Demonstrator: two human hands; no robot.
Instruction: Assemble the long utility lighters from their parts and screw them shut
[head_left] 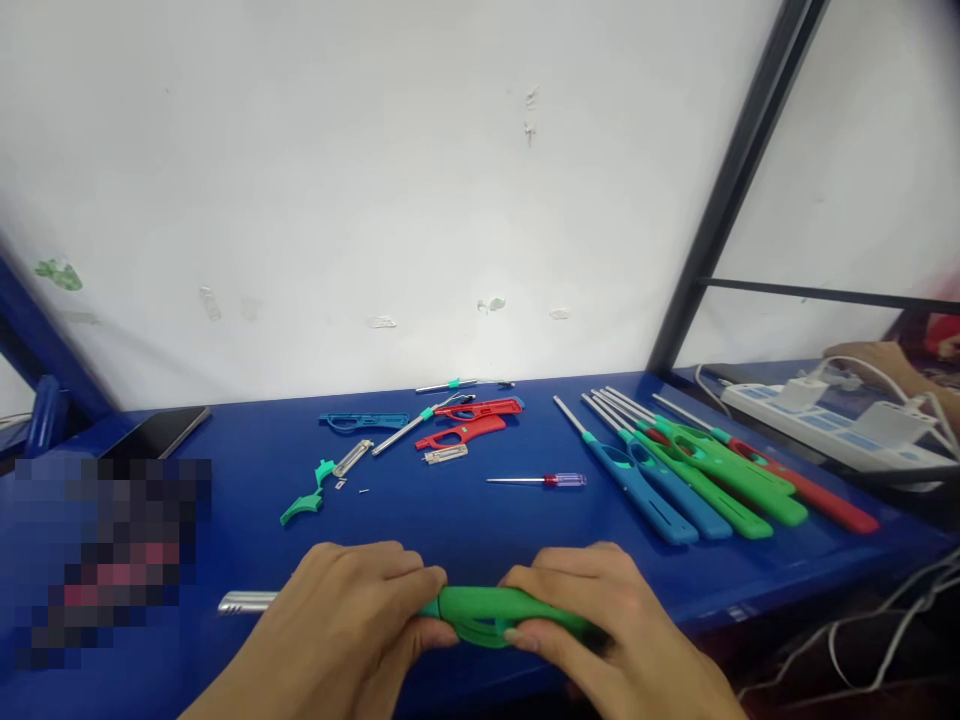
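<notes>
Both of my hands grip a green long-nosed lighter [487,612] lying crosswise at the near edge of the blue table [420,520]. My left hand [352,620] is closed around the neck end, and the metal tube [247,602] sticks out to its left. My right hand [600,625] is closed on the green handle, thumb pressed on its side.
Several finished lighters [697,470] in blue, green and red lie in a row at the right. A small screwdriver [544,481] lies mid-table. Red [469,422], blue [360,421] and green [307,495] loose shell parts lie behind. A phone [161,432] is at far left; a power strip [832,425] and another person's hand [877,358] at far right.
</notes>
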